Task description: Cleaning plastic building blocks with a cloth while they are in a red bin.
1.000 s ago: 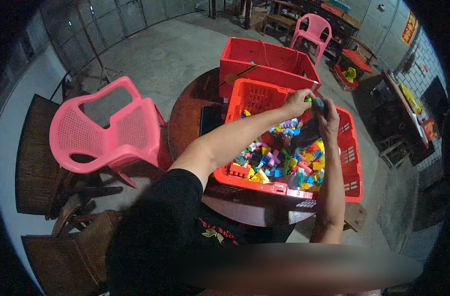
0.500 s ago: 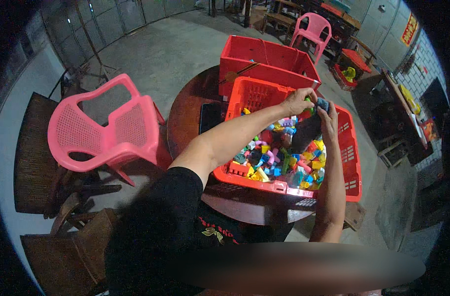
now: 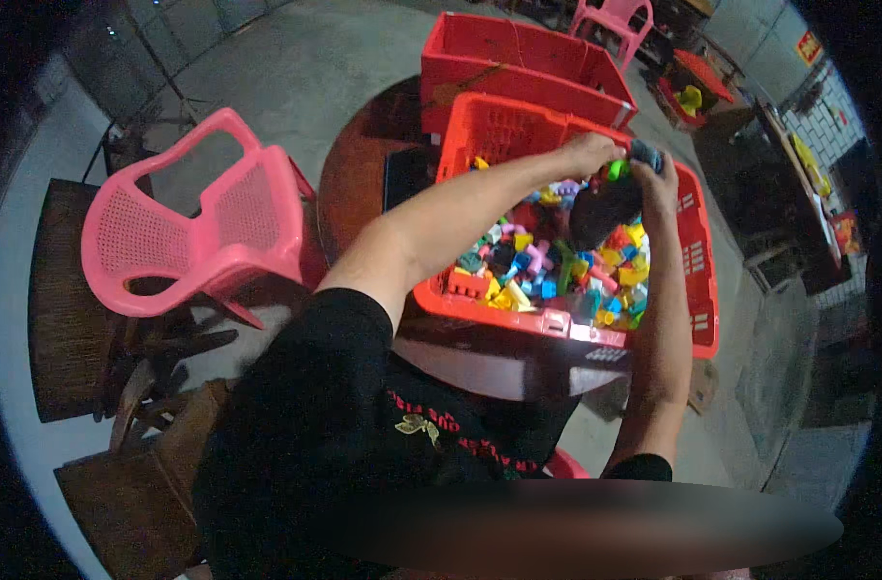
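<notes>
Both my hands are close together above the far right part of a red plastic basket filled with small colourful toy blocks. My left hand is closed, its fingertips at a bright green block. Close beside it, my right hand grips a grey-blue cloth that looks bunched up. The cloth and the green block nearly meet between the hands. A dark shadow lies over the blocks below them.
The basket stands on a round brown table. Behind it is a deep red box. A pink plastic armchair stands to the left, near dark wooden furniture. Another pink chair is at the back.
The view has tilted downward, so the basket and hands sit higher in it. The green block shows more openly between my hands, which remain close together.
</notes>
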The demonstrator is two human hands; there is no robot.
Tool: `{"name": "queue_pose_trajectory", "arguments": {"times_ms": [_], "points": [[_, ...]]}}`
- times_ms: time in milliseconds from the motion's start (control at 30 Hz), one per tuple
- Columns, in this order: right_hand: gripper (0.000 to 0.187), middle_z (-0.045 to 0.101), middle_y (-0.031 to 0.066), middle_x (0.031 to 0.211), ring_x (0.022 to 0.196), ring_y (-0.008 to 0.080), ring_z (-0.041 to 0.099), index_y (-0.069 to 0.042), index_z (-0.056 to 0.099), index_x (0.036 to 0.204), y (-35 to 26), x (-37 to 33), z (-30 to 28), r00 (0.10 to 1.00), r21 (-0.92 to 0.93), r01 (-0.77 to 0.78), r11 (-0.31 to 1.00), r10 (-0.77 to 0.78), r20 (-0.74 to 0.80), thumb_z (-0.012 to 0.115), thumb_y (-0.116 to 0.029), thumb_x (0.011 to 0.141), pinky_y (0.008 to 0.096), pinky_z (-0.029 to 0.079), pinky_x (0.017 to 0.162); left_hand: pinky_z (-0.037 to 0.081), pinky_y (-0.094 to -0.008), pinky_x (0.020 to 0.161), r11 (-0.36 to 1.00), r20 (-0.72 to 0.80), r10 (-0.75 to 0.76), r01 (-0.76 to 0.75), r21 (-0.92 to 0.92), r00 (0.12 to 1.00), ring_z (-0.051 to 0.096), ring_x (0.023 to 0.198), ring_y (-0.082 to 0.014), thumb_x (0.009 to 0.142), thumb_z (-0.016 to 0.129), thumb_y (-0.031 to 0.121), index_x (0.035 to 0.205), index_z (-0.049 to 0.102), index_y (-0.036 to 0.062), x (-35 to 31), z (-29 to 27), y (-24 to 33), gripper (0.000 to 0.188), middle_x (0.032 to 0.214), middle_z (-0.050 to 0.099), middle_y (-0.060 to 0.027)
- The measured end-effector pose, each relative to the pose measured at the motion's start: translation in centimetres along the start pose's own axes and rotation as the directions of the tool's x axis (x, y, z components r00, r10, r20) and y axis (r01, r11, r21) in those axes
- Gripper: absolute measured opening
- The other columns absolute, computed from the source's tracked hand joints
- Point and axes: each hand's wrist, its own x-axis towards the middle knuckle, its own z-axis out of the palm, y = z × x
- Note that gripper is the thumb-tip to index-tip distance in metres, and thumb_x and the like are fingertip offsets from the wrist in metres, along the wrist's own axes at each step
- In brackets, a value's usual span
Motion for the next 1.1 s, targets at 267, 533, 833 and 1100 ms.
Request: {"name": "queue_pose_trajectory", "arguments": {"times_ms": [267,533,833,1100], "points": [[0.028,0.055,0.0038,0.080,0.066,0.0122,0.054,-0.003,0.052,0.102,0.5,0.4,-0.7,0.950,0.280,-0.309,0.909,0.280,0.139,0.059,-0.017,0.079,0.0262,0.044,0.057,0.046,-0.0384,0.066,0.685,-0.243,0.690,-0.505,0.525,0.682,0.055,0.078,-0.0300,0.069,0.064,0.013,0.088,0.055,0.0113,-0.8,0.2,0.9,0.021,0.080,0.052,-0.0110],[0.037,0.058,0.0047,0.089,0.074,0.0124,0.056,-0.004,0.053,0.103,0.2,0.3,-1.0,0.994,0.227,-0.114,0.967,0.112,0.021,0.068,-0.010,0.070,0.0256,0.047,0.066,0.046,-0.0395,0.065,0.567,-0.142,0.764,-0.549,0.615,0.629,0.055,0.076,-0.0316,0.069,0.060,0.007,0.087,0.055,0.0124,-1.3,0.3,2.1,0.020,0.079,0.049,-0.0114],[0.040,0.061,0.0094,0.097,0.091,0.0186,0.060,-0.010,0.052,0.107,-1.1,0.0,2.0,0.913,-0.440,0.399,0.805,-0.305,0.270,0.068,-0.008,0.069,0.0304,0.046,0.077,0.049,-0.0427,0.064,0.987,0.134,-0.076,0.056,0.148,0.988,0.062,0.078,-0.0281,0.071,0.056,0.011,0.088,0.062,0.0003,0.4,1.4,-3.8,0.021,0.084,0.063,-0.0175],[0.032,0.063,0.0084,0.090,0.083,0.0181,0.060,-0.009,0.055,0.103,0.5,-0.2,0.3,0.958,-0.509,0.216,0.833,-0.081,0.274,0.065,-0.015,0.073,0.0309,0.046,0.071,0.048,-0.0329,0.046,0.978,0.252,-0.202,0.209,-0.004,0.946,0.059,0.060,-0.0191,0.077,0.050,0.010,0.081,0.058,-0.0048,-2.2,1.8,-0.7,0.018,0.074,0.060,-0.0110]]}}
